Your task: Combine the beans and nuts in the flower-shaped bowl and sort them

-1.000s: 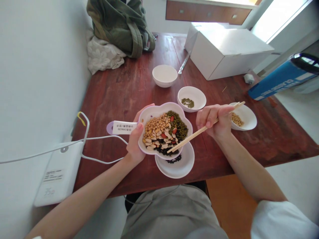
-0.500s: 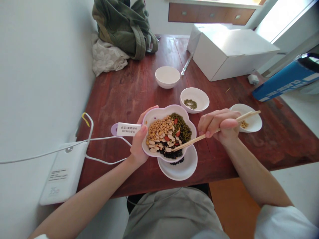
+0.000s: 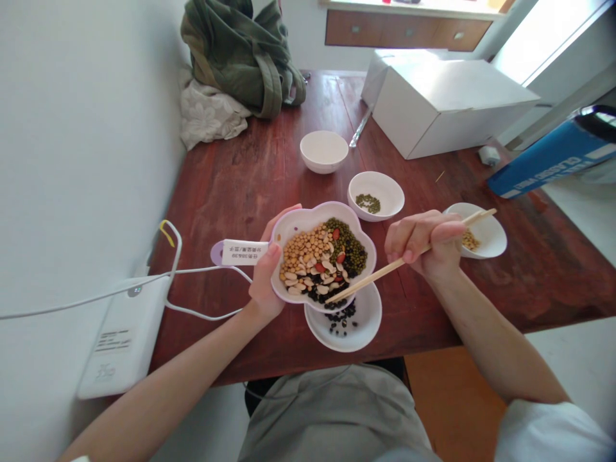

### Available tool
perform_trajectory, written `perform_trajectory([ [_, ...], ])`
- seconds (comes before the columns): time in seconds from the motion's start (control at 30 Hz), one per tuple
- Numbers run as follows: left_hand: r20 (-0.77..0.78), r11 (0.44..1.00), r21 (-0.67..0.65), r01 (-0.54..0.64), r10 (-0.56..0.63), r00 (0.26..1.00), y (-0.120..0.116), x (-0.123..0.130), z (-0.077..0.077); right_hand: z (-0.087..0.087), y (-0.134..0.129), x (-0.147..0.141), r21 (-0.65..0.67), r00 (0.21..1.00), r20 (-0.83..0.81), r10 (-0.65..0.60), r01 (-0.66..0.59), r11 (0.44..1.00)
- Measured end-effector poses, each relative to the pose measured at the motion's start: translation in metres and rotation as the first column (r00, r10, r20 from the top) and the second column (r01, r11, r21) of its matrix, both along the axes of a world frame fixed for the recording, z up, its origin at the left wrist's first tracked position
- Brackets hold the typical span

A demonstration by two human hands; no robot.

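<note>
My left hand (image 3: 268,273) grips a flower-shaped, purple-rimmed bowl (image 3: 301,230) by its left side, beside its labelled handle. Yellow beans, green beans, black beans, peanuts and a few red nuts lie inside. In my right hand (image 3: 426,242) is a pair of chopsticks (image 3: 380,272), their tips among the black beans at the bowl's near edge. Partly under that bowl stands a white bowl (image 3: 368,324) with loose black beans. Farther back are a white bowl (image 3: 385,186) with green beans and a plain white bowl (image 3: 324,151). Another bowl (image 3: 493,237) at the right has yellow beans.
A white box (image 3: 443,106) stands at the back right, near a blue bottle (image 3: 548,157). A green bag (image 3: 235,61) lies at the back left. A white power bank (image 3: 122,340) with cables (image 3: 206,316) is by the wall.
More black beans lie in the near white bowl, spread toward its front. The flower-shaped bowl has shifted slightly left, and the chopstick tips have moved slightly left and toward me.
</note>
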State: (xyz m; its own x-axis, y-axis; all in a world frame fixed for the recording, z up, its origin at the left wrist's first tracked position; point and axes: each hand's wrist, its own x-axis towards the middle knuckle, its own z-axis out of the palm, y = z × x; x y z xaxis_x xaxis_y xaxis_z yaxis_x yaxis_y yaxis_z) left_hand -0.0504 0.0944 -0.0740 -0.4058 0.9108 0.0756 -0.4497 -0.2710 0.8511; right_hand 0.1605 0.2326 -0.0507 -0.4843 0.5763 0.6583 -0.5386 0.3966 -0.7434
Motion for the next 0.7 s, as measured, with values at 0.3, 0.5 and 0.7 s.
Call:
perform_trajectory([
  [0.3, 0.003, 1.0, 0.0, 0.021, -0.021, 1.0, -0.0008, -0.001, -0.0003, 0.0059, -0.0019, 0.0079, 0.072, 0.995, 0.096, 0.009, -0.016, 0.997],
  [0.5, -0.006, 0.999, 0.044, 0.03, -0.029, 1.0, 0.0002, 0.0018, 0.0002, 0.0058, -0.0018, 0.0091, 0.065, 0.993, 0.111, 0.044, -0.051, 0.997],
  [0.7, -0.009, 1.0, -0.01, 0.0, 0.0, 1.0, 0.0008, 0.0023, -0.0028, 0.0035, -0.0008, 0.0079, 0.046, 0.994, 0.105, 0.021, -0.026, 0.999],
])
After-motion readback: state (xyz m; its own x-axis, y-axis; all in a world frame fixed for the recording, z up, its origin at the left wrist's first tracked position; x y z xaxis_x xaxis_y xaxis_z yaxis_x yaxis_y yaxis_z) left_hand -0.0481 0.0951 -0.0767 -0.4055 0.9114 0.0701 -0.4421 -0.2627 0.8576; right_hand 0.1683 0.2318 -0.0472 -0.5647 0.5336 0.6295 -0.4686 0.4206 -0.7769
